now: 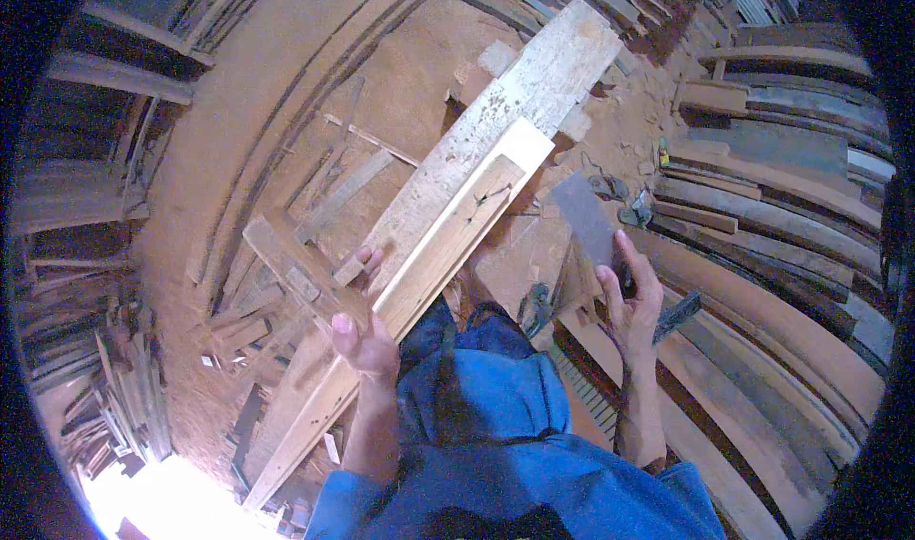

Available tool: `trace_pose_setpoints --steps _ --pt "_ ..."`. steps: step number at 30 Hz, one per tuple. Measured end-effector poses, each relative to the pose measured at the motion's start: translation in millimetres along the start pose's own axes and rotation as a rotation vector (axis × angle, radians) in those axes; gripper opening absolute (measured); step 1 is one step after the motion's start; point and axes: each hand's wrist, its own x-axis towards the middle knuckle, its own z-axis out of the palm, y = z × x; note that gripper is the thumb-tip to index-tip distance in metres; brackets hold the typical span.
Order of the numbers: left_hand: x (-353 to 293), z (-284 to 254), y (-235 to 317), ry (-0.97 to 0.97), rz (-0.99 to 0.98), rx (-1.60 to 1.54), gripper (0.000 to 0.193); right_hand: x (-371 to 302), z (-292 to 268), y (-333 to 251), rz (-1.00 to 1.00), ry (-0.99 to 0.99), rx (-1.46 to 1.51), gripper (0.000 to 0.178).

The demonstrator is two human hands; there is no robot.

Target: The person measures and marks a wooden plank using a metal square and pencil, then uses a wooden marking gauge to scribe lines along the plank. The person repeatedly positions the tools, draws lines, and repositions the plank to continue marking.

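A wooden angle piece (286, 262) is held in the left hand (367, 335), its grip closed around the wood between thumb and fingers, above the left edge of a pale squared timber (522, 147). The timber is laid lengthwise on a narrow plank table (462, 144) with a worn, spotted top; dark marks are borne on its browner strip, and its lower end is extended past the left wrist toward the lower left. The right hand (634, 306) is raised well apart from the timber, thumb and forefinger pointed upward. A flat grey plate (583, 218) is seen just beyond those fingertips; whether the right grip is clamped on it cannot be told. Long boards (772, 173) are stacked at the right, and offcuts (253, 335) are scattered on the brown floor (214, 173).
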Motion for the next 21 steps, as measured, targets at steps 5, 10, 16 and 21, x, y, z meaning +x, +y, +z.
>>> trace_pose_setpoints --steps 5,10,16,21 --pt "0 -7 -14 -0.033 -0.053 -0.053 0.092 23 7 0 -0.031 0.017 -0.122 0.045" --pt "-3 -17 -23 -0.008 0.044 -0.208 0.083 34 16 -3 -0.019 0.022 -0.109 0.046" --pt "-8 -14 -10 -0.039 -0.030 0.148 0.064 44 22 -6 -0.096 0.002 -0.163 0.048" --pt "-7 -16 -5 -0.078 -0.105 0.306 0.102 49 27 -13 -0.094 -0.040 -0.191 0.049"
